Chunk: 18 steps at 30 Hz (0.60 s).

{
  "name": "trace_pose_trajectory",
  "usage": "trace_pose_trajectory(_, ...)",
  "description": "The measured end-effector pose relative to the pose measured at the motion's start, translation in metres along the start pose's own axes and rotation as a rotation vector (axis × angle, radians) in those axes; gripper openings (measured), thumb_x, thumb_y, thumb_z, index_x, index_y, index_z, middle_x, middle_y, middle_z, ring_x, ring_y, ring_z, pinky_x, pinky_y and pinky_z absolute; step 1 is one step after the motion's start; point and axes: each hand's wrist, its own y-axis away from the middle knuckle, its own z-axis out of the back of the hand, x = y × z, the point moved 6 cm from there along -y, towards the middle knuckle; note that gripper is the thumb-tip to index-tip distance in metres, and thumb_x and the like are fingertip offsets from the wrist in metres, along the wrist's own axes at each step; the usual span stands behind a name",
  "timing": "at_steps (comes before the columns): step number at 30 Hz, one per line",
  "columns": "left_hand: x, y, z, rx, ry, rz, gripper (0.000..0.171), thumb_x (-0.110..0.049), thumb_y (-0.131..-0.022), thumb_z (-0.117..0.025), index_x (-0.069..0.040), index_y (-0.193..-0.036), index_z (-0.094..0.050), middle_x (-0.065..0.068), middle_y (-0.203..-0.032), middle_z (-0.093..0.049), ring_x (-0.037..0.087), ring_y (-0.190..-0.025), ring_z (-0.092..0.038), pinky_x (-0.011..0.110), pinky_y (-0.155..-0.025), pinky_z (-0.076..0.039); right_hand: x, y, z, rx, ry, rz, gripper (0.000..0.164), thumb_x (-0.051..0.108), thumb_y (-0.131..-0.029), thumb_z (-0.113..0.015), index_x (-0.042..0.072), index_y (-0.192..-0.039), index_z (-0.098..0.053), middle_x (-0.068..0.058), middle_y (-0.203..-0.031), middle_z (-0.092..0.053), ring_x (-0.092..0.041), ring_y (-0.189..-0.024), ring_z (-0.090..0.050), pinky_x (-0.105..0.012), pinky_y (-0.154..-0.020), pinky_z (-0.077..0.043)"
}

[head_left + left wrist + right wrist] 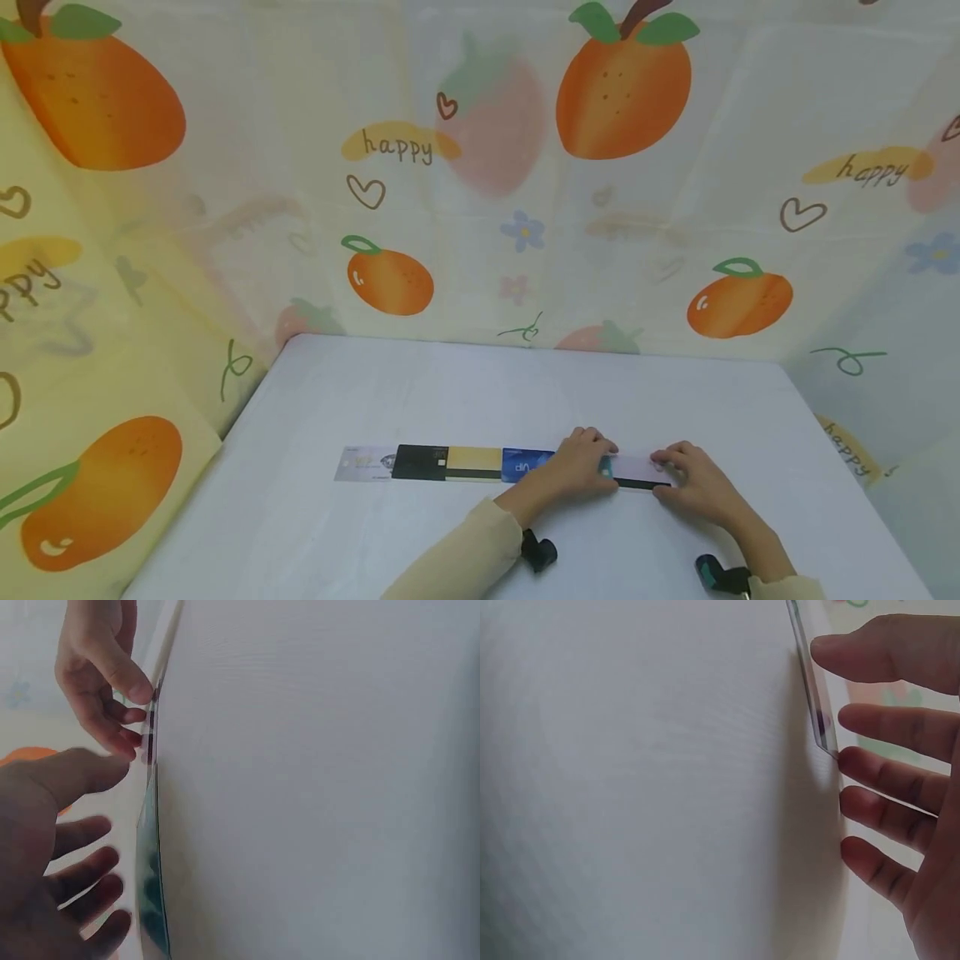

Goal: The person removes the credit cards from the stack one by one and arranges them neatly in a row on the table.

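In the head view, a pale lilac card [636, 468] with a black stripe lies at the right end of a row of cards. My right hand [699, 485] is at its right end, thumb by the near corner and forefinger by the far corner. My left hand [577, 468] arches over a teal card [606, 467], mostly hidden under it. This teal card [154, 892] also shows in the left wrist view, beside spread fingers. In the right wrist view, the lilac card's edge [814, 690] lies by my thumb [855, 656], and the other fingers are extended, apart.
Leftward the row continues with a blue card [525, 465], a yellow card [474, 460], a black card [418, 463] and a see-through card [362, 467]. All lie on a white table [300, 542]. A fruit-print cloth [465, 250] hangs behind and at both sides.
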Motion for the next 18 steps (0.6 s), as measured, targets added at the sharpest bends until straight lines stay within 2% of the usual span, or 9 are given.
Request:
trace_pose_trajectory(5, 0.010, 0.016, 0.021, -0.064, 0.049, -0.015, 0.046, -0.041, -0.088, -0.069, -0.022, -0.129, -0.061, -0.003, -0.124, -0.057, 0.012, -0.114, -0.048, 0.027, -0.095, -0.043, 0.000, 0.000, 0.003, -0.026, 0.018, -0.012, 0.043, 0.024, -0.072, -0.083, 0.007, -0.109, -0.070, -0.007, -0.104, -0.062, -0.028, -0.098, -0.058, -0.050, -0.084, -0.049)
trace_pose_trajectory(9, 0.026, 0.033, 0.039, -0.088, 0.123, -0.011, 0.044, -0.038, -0.089, -0.068, -0.020, -0.129, -0.061, -0.001, -0.125, -0.057, 0.014, -0.116, -0.049, 0.029, -0.098, -0.044, -0.001, 0.000, 0.003, -0.035, 0.018, -0.021, 0.041, 0.023, -0.073, -0.082, 0.006, -0.108, -0.070, -0.008, -0.104, -0.062, -0.029, -0.097, -0.059, -0.050, -0.084, -0.049)
trace_pose_trajectory(13, 0.053, 0.055, 0.058, -0.124, 0.208, 0.038, 0.043, -0.035, -0.090, -0.067, -0.017, -0.129, -0.060, 0.002, -0.127, -0.057, 0.018, -0.120, -0.053, 0.034, -0.101, -0.047, -0.001, -0.001, 0.004, -0.034, 0.008, -0.036, 0.035, 0.022, -0.078, -0.077, 0.005, -0.108, -0.069, -0.010, -0.103, -0.062, -0.028, -0.094, -0.059, -0.048, -0.081, -0.049)
trace_pose_trajectory(18, 0.096, 0.086, 0.076, -0.194, 0.313, 0.139, 0.043, -0.032, -0.089, -0.068, -0.014, -0.128, -0.060, 0.007, -0.129, -0.057, 0.025, -0.121, -0.057, 0.044, -0.101, -0.048, -0.001, -0.001, 0.006, -0.039, 0.009, -0.057, 0.035, 0.022, -0.084, -0.072, 0.001, -0.112, -0.067, -0.012, -0.105, -0.062, -0.026, -0.093, -0.059, -0.046, -0.079, -0.050)
